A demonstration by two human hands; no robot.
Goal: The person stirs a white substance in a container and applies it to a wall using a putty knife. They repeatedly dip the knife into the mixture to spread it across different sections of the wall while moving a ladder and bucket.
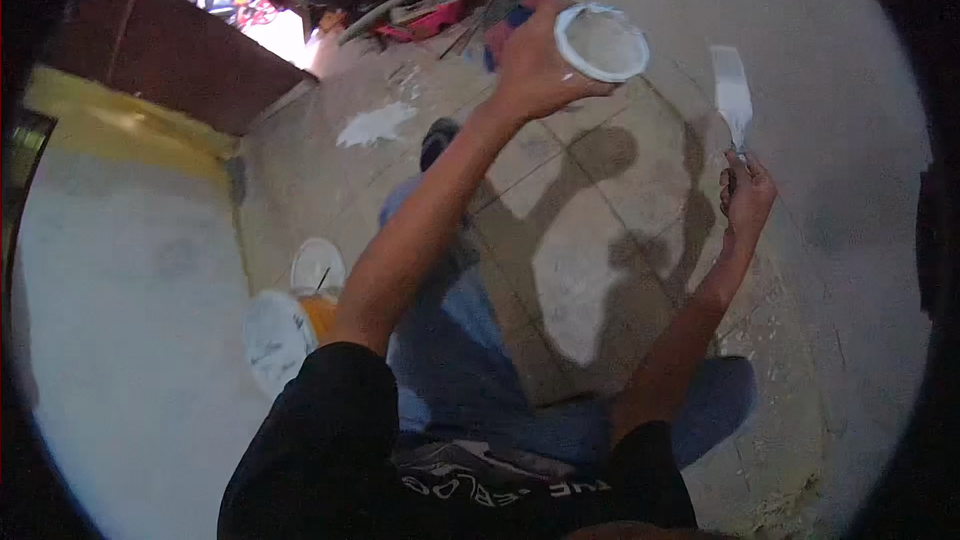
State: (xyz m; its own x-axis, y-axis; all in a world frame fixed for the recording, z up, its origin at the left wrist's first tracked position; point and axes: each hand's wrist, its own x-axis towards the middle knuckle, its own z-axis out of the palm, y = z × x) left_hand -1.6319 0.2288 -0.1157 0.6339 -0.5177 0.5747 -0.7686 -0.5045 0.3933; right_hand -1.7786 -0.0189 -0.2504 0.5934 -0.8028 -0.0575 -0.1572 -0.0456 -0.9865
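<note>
My left hand (540,65) is wrapped round a round tub (602,44) with a white rim, held out over the tiled floor at the top middle. Pale material shows inside the tub. Off to the right, my right hand (748,195) grips the handle of a putty knife (733,95). The knife points up in the view, and its wide blade is coated white. Blade and tub are apart. The blade is in front of the grey wall (840,110), and whether it touches the wall I cannot tell.
A bucket with a white lid (278,340) stands at the lower left beside a round white lid (318,265). White spill (376,126) marks the floor. Piled clothes and bags (430,15) lie at the top, near a brown door (160,40). My bent legs are below.
</note>
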